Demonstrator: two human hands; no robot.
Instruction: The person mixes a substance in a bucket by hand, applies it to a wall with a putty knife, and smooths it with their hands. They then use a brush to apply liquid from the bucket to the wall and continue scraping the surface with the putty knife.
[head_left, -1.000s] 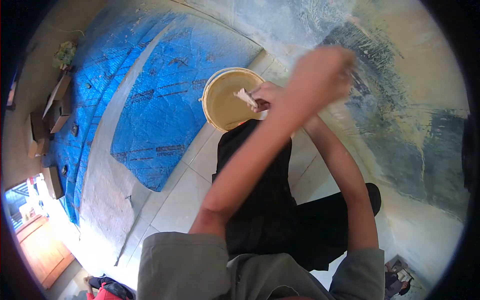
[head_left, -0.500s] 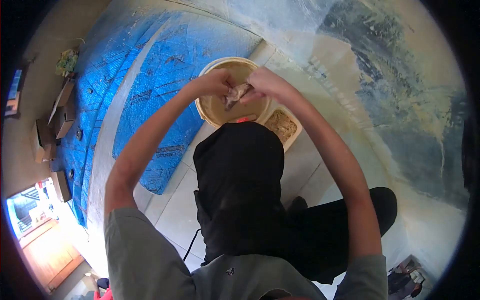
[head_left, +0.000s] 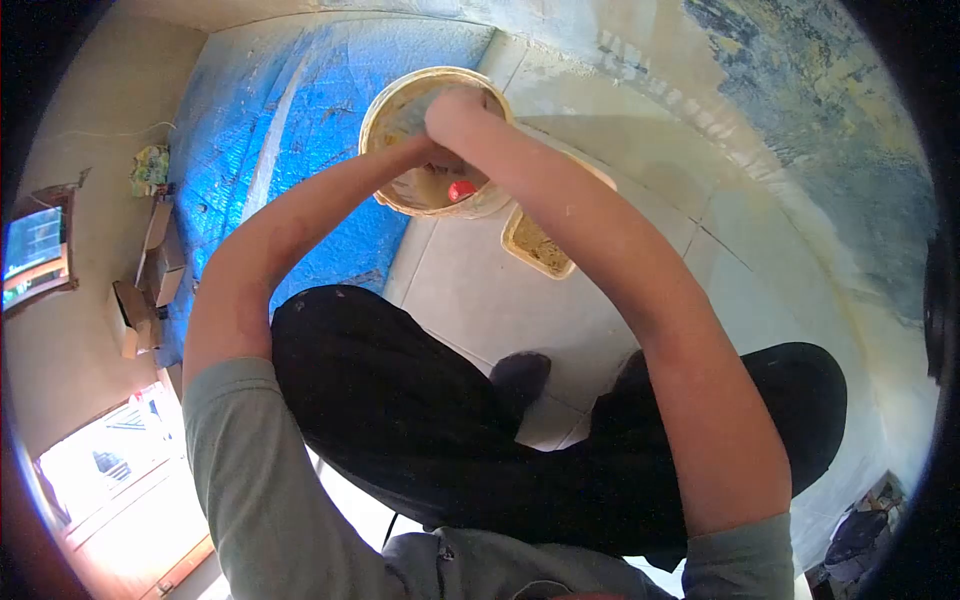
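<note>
Both my hands are inside a round, pale bucket (head_left: pixel 369 165) with a stained rim. My right hand (head_left: pixel 462 112) is bent at the wrist and looks curled, its fingertips turned away from view. Behind the right wrist, my left hand (head_left: pixel 436 152) is mostly covered, and its fingers do not show. Whatever the hands hold down there is hidden. A small red object (head_left: pixel 461 190) shows in the bucket just below them. Beside the bucket, partly under my right forearm, stands a pale rectangular tub (head_left: pixel 508 236) with brown, crumbly-looking material in it.
Blue sheeting (head_left: pixel 325 245) covers the area left of the bucket. Pale tiles (head_left: pixel 465 290) lie between my bent knees and the bucket. A stained wall (head_left: pixel 850 170) rises at the right. Cardboard boxes (head_left: pixel 160 265) and a bright doorway are at the far left.
Half a second ago both hands pinched a crumpled greyish-brown rag-like piece over the bucket. Now they are lower in it and the piece is out of sight. My knees have spread apart.
</note>
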